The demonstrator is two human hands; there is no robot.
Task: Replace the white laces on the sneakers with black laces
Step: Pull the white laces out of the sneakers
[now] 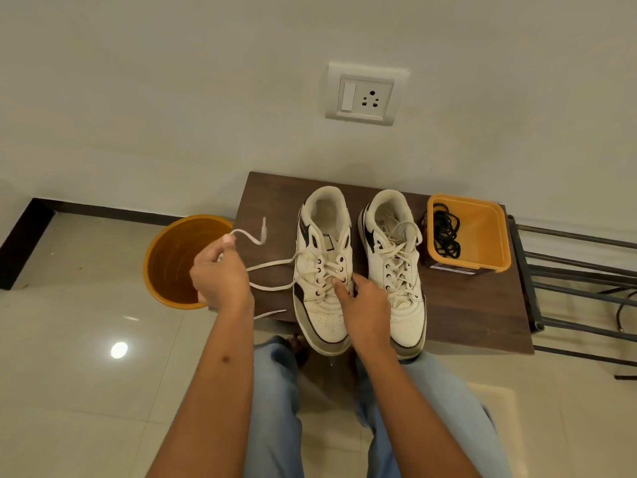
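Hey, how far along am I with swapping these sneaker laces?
Early. Done: the left sneaker's top eyelets are unlaced. In hand: your left hand pulls its white lace out while your right hand steadies it. Left: the right sneaker remains fully laced, and the black laces sit unused in the orange container.
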